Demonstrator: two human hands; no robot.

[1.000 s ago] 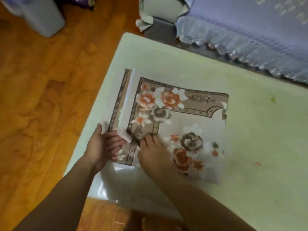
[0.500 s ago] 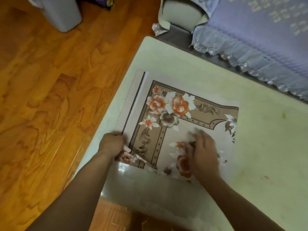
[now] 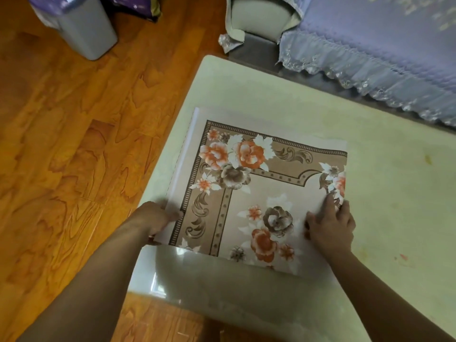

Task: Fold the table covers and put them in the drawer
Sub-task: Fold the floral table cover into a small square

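The folded floral table cover (image 3: 261,193) fills the near-left corner of the pale glossy table (image 3: 382,218), with both hands at its edges; the tabletop to its right and behind lies open. Beyond stands a lilac frilled sofa cover (image 3: 370,45); left, across the wooden floor (image 3: 74,144), a grey plastic bin (image 3: 84,28).

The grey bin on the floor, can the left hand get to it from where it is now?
Probably not without stepping over. The left hand grips the cover's left edge on the table, and the bin stands well off across open floor.
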